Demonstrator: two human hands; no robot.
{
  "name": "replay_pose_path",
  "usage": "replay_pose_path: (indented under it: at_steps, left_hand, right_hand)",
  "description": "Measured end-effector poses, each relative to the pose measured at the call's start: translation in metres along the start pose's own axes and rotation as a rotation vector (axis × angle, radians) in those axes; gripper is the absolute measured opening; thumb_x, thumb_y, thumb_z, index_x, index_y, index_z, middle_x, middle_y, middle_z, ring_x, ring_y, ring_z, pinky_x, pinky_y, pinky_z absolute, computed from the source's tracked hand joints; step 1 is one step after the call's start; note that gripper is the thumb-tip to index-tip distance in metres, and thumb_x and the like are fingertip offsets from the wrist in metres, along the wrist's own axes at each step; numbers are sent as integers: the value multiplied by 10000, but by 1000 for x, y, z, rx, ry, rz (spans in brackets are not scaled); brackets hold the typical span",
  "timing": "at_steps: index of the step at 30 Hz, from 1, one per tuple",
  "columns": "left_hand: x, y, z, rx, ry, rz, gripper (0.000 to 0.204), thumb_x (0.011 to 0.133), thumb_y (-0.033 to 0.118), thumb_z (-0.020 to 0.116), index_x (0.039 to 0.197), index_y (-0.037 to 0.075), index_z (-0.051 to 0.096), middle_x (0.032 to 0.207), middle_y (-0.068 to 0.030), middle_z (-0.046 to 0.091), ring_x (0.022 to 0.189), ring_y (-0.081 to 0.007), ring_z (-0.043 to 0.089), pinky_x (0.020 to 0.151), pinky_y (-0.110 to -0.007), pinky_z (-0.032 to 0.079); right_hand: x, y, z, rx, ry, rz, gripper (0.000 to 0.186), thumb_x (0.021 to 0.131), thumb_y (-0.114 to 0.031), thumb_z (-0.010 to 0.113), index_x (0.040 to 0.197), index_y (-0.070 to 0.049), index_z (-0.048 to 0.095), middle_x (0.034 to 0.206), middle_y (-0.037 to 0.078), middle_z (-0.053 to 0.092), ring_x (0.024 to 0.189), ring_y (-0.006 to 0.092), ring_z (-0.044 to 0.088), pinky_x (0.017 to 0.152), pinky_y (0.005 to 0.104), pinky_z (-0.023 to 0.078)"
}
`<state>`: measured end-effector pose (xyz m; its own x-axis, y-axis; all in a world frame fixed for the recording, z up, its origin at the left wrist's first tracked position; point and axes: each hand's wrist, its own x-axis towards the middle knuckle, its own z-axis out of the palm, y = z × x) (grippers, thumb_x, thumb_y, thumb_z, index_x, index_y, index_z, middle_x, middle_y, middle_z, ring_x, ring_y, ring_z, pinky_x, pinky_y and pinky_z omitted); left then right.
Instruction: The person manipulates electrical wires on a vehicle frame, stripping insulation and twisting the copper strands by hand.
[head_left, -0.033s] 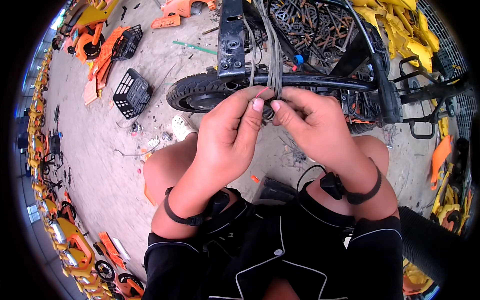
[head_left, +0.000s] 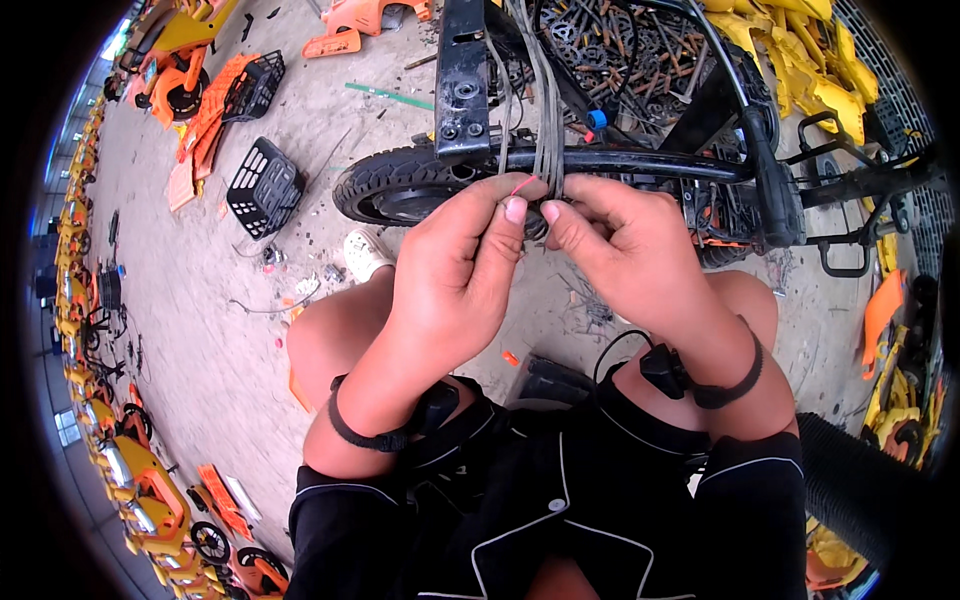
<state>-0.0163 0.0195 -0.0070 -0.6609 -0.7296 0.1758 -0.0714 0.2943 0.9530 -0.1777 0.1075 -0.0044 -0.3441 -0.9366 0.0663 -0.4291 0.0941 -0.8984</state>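
Observation:
My left hand (head_left: pixel 455 265) is closed in a pinch, thumb against forefinger, with a thin pink wire (head_left: pixel 526 184) showing at its fingertips. Just beside it, my right hand (head_left: pixel 635 245) pinches the grey cable bundle (head_left: pixel 546 115). The cables hang down over the black tube (head_left: pixel 650 162) of a vehicle frame, and their lower ends are partly hidden behind my fingers. A flat black metal bracket (head_left: pixel 461 100) stands upright beyond my left hand, and a black wheel with a knobbly tyre (head_left: pixel 385 187) lies below it.
Bolts, sprockets and other metal parts (head_left: pixel 620 60) are heaped beyond the frame. Black plastic baskets (head_left: pixel 264 187) and orange panels (head_left: pixel 210 130) lie on the floor at left. Yellow panels (head_left: pixel 800 65) are piled at far right. Yellow and orange vehicles (head_left: pixel 150 490) line the left side.

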Motion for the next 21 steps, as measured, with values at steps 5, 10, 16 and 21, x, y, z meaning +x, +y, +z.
replay_pose_path:
  at_steps: [5,10,16,21]
  left_hand:
    - [-2,3,-3,37,3,-50,191,1032,118,612,1146,-14,692,835,-103,687,702,-147,621,647,-292,509]
    - [-2,2,-2,68,-10,6,169,1009,105,644,1116,-10,705,849,-123,704,720,-189,654,661,-308,523]
    - [0,0,-2,126,-15,150,143,979,85,669,1092,5,709,923,-157,727,795,-290,708,697,-351,552]
    - [2,1,1,216,-4,283,128,956,68,683,1070,16,708,920,-152,719,790,-322,699,691,-369,555]
  right_hand:
    - [-7,-16,-14,-117,76,115,266,972,-240,699,903,17,693,555,83,571,451,155,480,464,317,398]
    - [-6,-14,-19,102,-10,37,184,1005,-173,652,1015,8,683,669,34,585,586,82,524,537,257,420]
    - [-9,-7,-15,406,-148,-28,258,1004,-79,641,1245,10,618,954,23,676,858,67,620,711,206,474]
    - [-5,-7,-14,460,-150,-65,318,967,-52,696,1271,8,624,967,22,693,843,45,614,697,197,466]
